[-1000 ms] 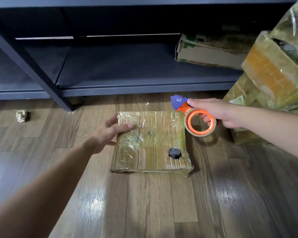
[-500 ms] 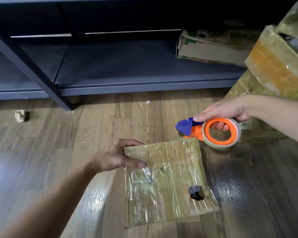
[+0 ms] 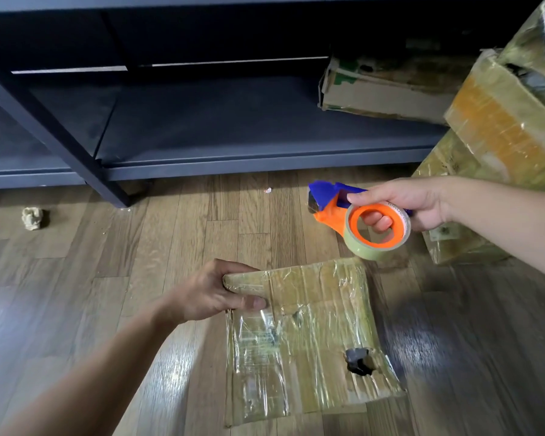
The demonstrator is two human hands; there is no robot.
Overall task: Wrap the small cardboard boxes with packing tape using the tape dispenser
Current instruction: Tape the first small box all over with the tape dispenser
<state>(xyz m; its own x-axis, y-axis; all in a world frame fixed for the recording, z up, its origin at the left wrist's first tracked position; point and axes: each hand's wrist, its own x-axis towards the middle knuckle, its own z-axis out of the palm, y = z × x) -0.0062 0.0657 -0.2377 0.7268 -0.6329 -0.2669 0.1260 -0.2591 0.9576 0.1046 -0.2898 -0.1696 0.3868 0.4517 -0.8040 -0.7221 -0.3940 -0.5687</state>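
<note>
From the head camera, the flat cardboard box lies on the wooden floor in the lower middle of the view, glossy with tape. Its long axis runs from far to near, with the near end swung a little to the right. A torn hole shows close to its near right corner. The left hand grasps the far left corner, thumb on top and fingers curled round the far edge; whether that corner is lifted cannot be told.

The right hand holds the tape dispenser in the air beyond the box's far right corner, apart from the box. Its fingers curl through the orange core of the tape roll. The blue cutter end points left, and the roll sits at the right.

Behind stands a dark shelf with a worn carton on its right part. Taped cartons are stacked at the right, just behind the right hand. A crumpled wad lies far left on the floor.
</note>
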